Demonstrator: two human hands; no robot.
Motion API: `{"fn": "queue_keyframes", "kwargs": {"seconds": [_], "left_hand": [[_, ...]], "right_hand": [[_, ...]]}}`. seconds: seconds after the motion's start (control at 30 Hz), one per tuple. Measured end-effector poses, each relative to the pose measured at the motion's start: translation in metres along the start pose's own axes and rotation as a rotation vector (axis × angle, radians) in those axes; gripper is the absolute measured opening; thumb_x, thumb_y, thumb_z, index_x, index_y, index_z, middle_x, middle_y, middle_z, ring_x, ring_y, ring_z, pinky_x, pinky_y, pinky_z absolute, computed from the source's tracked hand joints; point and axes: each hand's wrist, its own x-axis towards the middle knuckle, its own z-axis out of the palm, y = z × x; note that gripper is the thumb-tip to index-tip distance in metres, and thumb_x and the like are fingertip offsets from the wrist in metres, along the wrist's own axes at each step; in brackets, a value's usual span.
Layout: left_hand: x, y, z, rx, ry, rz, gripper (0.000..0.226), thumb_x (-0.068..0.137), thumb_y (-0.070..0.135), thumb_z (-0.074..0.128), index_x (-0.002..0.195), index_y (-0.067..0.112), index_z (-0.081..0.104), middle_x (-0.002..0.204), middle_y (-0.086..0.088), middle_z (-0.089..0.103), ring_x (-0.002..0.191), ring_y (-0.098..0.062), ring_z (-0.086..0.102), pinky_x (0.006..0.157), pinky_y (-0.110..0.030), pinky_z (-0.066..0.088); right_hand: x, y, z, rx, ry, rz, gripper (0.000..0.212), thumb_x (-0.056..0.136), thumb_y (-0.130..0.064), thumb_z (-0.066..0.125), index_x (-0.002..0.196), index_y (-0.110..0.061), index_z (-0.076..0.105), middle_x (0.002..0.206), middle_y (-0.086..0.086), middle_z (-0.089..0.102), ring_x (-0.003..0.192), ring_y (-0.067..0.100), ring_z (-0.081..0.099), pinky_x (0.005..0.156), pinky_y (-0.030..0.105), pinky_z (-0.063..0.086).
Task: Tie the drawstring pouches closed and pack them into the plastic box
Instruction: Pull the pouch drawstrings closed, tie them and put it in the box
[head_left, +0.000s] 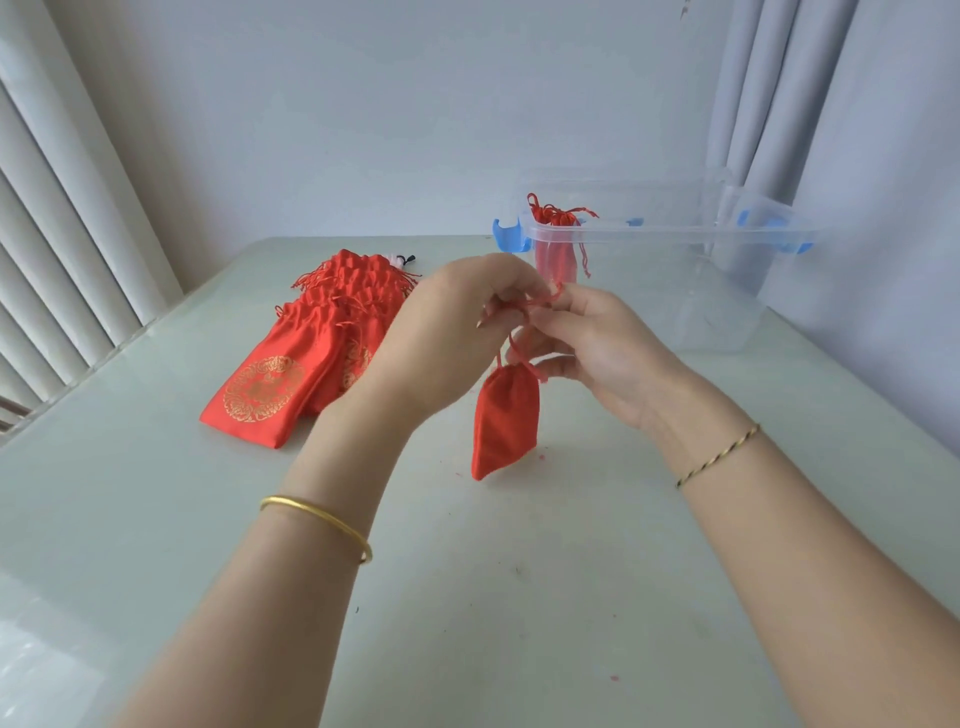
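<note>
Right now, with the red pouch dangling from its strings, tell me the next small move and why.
Probably pull the two hands apart to tighten the loop. The left hand and right hand both pinch the drawstring, the pouch hangs below with its neck gathered, and the cord between them looks looped but slack. The plastic box can wait.

Bright, even daylight in your view; shadows soft and faint on the pale green glossy tabletop (519, 597). Glare patch lower left. Wide-angle bend curves the edges.
</note>
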Motion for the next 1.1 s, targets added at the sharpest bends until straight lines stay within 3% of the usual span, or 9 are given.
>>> {"fn": "queue_keyframes", "kwargs": {"seconds": [0.1, 0.27, 0.4, 0.57, 0.63, 0.73, 0.83, 1.0, 1.1], "left_hand": [[-0.002, -0.003, 0.007, 0.08, 0.118, 0.058, 0.033, 0.08, 0.001, 0.058, 0.106, 0.021, 0.065, 0.085, 0.004, 0.066, 0.084, -0.016, 0.057, 0.079, -0.035, 0.047], [-0.004, -0.006, 0.012, 0.008, 0.212, 0.046, 0.036, 0.079, 0.003, 0.059, 0.11, 0.02, 0.066, 0.084, 0.006, 0.068, 0.085, -0.017, 0.059, 0.08, -0.033, 0.047], [-0.001, -0.01, 0.014, -0.093, 0.199, -0.081, 0.019, 0.08, 0.004, 0.064, 0.095, 0.014, 0.071, 0.079, 0.011, 0.066, 0.077, -0.008, 0.062, 0.078, -0.023, 0.05], [0.0, -0.017, 0.012, -0.421, 0.184, -0.362, 0.01, 0.085, 0.006, 0.061, 0.084, 0.01, 0.069, 0.081, -0.003, 0.071, 0.067, -0.005, 0.061, 0.066, -0.016, 0.048], [0.0, -0.021, 0.011, -0.434, 0.209, -0.453, 0.015, 0.089, 0.012, 0.057, 0.078, 0.015, 0.067, 0.079, 0.001, 0.07, 0.066, -0.005, 0.061, 0.065, -0.019, 0.048], [0.0, -0.026, 0.012, -0.393, 0.236, -0.537, 0.022, 0.092, 0.013, 0.05, 0.071, 0.015, 0.057, 0.071, 0.004, 0.066, 0.06, -0.006, 0.057, 0.058, -0.015, 0.045], [0.0, -0.033, 0.013, -0.344, 0.233, -0.621, 0.024, 0.09, 0.011, 0.042, 0.067, 0.013, 0.048, 0.065, -0.001, 0.062, 0.058, -0.015, 0.052, 0.061, -0.027, 0.043], [0.001, -0.035, 0.012, -0.438, 0.272, -0.707, 0.02, 0.086, 0.004, 0.031, 0.069, 0.011, 0.041, 0.066, -0.002, 0.064, 0.062, -0.019, 0.054, 0.057, -0.027, 0.036], [0.002, -0.023, 0.015, -0.727, 0.277, -0.687, 0.028, 0.09, 0.004, 0.032, 0.065, 0.015, 0.039, 0.067, 0.003, 0.069, 0.075, -0.014, 0.067, 0.075, -0.027, 0.043]], "right_hand": [[0.0, 0.004, -0.002, 0.11, -0.1, 0.08, 0.016, 0.096, -0.01, 0.044, 0.093, -0.01, 0.06, 0.068, 0.001, 0.062, 0.061, 0.012, 0.062, 0.059, 0.023, 0.048], [-0.001, 0.003, -0.005, 0.24, -0.238, 0.135, 0.017, 0.094, -0.012, 0.045, 0.088, -0.013, 0.061, 0.077, 0.0, 0.064, 0.067, 0.013, 0.06, 0.066, 0.026, 0.048], [0.003, 0.005, -0.006, 0.148, -0.111, 0.122, 0.016, 0.096, -0.015, 0.045, 0.086, -0.01, 0.056, 0.083, 0.008, 0.061, 0.072, 0.02, 0.061, 0.068, 0.029, 0.049], [0.005, 0.006, -0.014, 0.07, 0.142, 0.088, 0.03, 0.096, -0.026, 0.047, 0.069, -0.014, 0.048, 0.075, 0.003, 0.062, 0.064, 0.016, 0.063, 0.06, 0.026, 0.046], [0.006, 0.007, -0.016, 0.184, 0.195, 0.123, 0.037, 0.094, -0.027, 0.05, 0.06, -0.016, 0.044, 0.072, 0.001, 0.062, 0.059, 0.013, 0.061, 0.056, 0.023, 0.043], [0.007, 0.009, -0.014, 0.595, 0.174, 0.181, 0.043, 0.092, -0.023, 0.05, 0.05, -0.018, 0.04, 0.07, 0.001, 0.066, 0.055, 0.011, 0.059, 0.05, 0.021, 0.042], [0.009, 0.015, -0.011, 0.814, 0.162, 0.212, 0.044, 0.092, -0.022, 0.046, 0.049, -0.018, 0.037, 0.063, 0.002, 0.064, 0.048, 0.011, 0.056, 0.044, 0.016, 0.04], [0.013, 0.032, -0.018, 0.59, 0.297, 0.353, 0.036, 0.092, -0.018, 0.042, 0.058, -0.019, 0.031, 0.042, -0.005, 0.04, 0.032, 0.01, 0.034, 0.037, 0.012, 0.027], [0.012, 0.04, -0.014, 0.46, 0.325, 0.418, 0.034, 0.091, -0.016, 0.044, 0.059, -0.019, 0.034, 0.039, -0.005, 0.041, 0.031, 0.009, 0.034, 0.037, 0.012, 0.026]]}}
